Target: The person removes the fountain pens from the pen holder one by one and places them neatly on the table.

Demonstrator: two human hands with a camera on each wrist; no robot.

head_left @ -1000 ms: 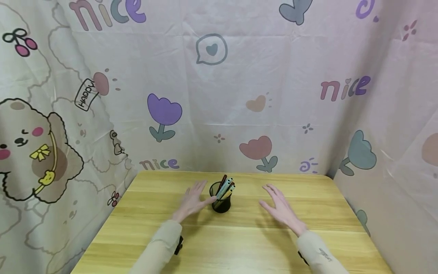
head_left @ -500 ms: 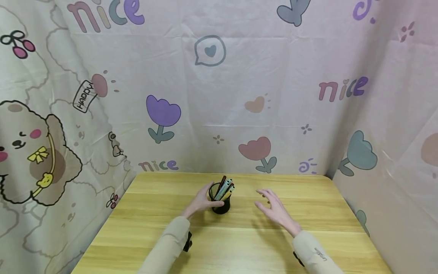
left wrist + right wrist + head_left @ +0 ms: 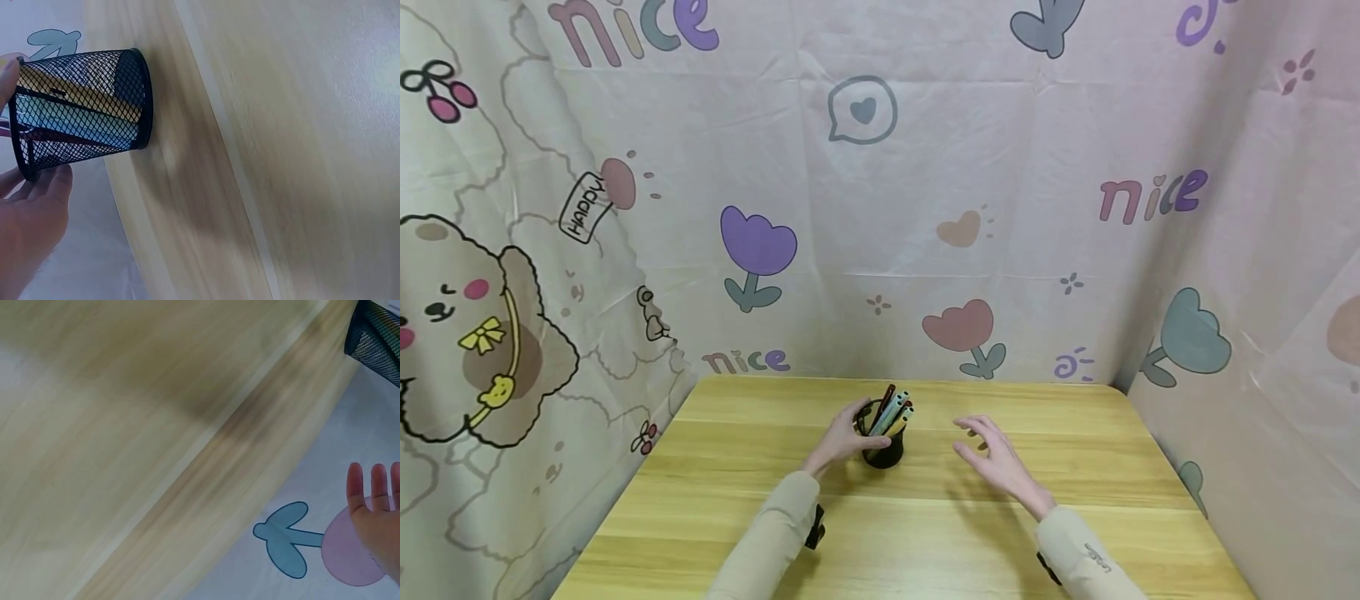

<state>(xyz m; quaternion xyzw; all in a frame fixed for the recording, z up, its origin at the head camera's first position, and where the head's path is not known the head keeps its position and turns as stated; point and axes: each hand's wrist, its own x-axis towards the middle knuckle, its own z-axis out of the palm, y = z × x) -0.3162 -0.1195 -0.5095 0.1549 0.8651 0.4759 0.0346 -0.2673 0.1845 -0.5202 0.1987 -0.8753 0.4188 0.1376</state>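
Note:
A black mesh pen holder (image 3: 885,455) stands upright on the wooden table, with several pens (image 3: 891,414) leaning in it. Their barrels show yellow, light blue-green and dark red through the mesh in the left wrist view. My left hand (image 3: 841,440) grips the holder from the left near its rim, thumb across the near side and fingers round the far side. To the right of the holder, my right hand (image 3: 1000,463) hovers above the table with loosely bent fingers and holds nothing. The right wrist view catches only part of its fingers (image 3: 377,487).
The light wooden table (image 3: 1037,550) ends at a back edge just behind the pen holder. A pale printed cloth (image 3: 880,192) with flowers and words hangs behind it and along both sides.
My left hand has moved right and closed round the pen holder, which was just beyond its thumb a second ago. The right hand has drifted slightly left, its fingers bending a little more.

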